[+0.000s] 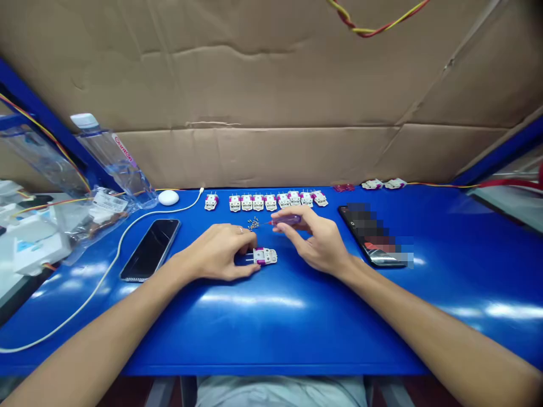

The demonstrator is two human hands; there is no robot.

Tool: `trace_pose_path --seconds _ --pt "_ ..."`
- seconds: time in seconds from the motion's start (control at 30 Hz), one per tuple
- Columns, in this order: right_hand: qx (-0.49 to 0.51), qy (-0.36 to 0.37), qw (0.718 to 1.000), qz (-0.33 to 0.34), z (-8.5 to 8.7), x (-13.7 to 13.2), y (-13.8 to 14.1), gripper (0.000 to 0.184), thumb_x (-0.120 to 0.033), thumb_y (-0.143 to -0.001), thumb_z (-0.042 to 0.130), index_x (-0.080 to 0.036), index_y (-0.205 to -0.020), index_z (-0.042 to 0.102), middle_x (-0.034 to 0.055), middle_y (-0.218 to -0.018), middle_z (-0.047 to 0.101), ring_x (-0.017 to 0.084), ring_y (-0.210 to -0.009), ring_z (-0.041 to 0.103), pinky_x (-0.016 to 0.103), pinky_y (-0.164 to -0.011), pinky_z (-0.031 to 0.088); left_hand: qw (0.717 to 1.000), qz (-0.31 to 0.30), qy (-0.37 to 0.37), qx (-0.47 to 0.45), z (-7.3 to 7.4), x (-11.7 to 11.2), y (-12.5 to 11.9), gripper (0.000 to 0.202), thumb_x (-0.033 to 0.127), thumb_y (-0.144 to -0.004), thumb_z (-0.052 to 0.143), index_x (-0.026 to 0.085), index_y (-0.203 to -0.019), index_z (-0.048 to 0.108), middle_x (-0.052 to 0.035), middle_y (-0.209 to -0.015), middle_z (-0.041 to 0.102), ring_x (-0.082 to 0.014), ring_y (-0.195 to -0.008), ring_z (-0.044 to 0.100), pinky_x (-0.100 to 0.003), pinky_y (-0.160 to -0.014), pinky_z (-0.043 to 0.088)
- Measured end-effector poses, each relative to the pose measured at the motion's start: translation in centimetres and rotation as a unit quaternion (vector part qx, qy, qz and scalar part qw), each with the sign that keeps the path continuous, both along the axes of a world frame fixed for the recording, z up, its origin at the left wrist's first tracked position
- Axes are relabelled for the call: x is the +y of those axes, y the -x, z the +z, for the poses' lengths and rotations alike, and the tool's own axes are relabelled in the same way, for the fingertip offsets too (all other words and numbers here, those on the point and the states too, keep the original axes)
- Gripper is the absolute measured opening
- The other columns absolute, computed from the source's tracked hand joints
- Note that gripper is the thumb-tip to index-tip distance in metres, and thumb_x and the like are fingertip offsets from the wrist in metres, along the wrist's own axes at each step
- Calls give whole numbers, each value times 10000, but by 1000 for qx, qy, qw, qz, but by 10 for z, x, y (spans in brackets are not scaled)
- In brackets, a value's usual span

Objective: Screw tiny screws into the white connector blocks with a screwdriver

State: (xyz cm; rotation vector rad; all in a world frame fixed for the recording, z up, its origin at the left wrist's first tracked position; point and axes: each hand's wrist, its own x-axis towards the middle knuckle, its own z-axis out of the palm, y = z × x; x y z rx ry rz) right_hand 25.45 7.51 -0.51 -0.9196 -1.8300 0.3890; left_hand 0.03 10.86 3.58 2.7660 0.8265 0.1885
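Pinching between thumb and forefinger a plug part (pixel 265 256) judged light, rigid and best held by its sides, the left hand (pixel 223 251) faces the right hand (pixel 317 240), which grips a screwdriver (pixel 289 220).

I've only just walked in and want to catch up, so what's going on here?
A person is working at a blue table. Their left hand holds a white and purple plug, while their right hand holds a screwdriver with its tip by a small pile of screws. Similar plugs lie in a row farther back.
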Motion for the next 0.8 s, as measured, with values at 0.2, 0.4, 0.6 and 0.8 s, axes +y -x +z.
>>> trace_pose_path --seconds 0.2,0.4,0.6,0.8 --pt "80 -5 996 26 3 -2 2 200 -269 -1076 682 -253 -1263 615 50 -1119 807 173 -863 842 330 -820 730 1000 16 2 25 5 5 5 219 419 -858 734 220 -911 659 -22 -853 734 -213 -733 654 -305 -645 378" --pt "133 -34 990 40 8 -6 5 217 -312 -1086 677 -262 -1281 596 20 -1036 788 143 -741 804 298 -689 713 996 62 3 -70 0 4 3 341 530 -983 680 209 -1091 720 -67 -1062 777 -239 -909 718 -329 -767 506" --pt "121 -34 991 50 9 -9 6 205 -320 -1087 687 -266 -1267 607 13 -996 790 144 -723 794 301 -668 712 982 39 48 -179 -9 3 -2 260 415 -989 736 207 -1144 748 -66 -1093 774 -210 -927 706 -318 -791 544" --pt "121 -33 991 54 9 -11 6 205 -311 -1086 694 -261 -1264 606 14 -1017 790 138 -727 798 297 -684 709 979 26 59 -193 -9 2 -4 216 391 -1000 741 197 -1083 790 -45 -978 768 -171 -814 654 -296 -753 516"
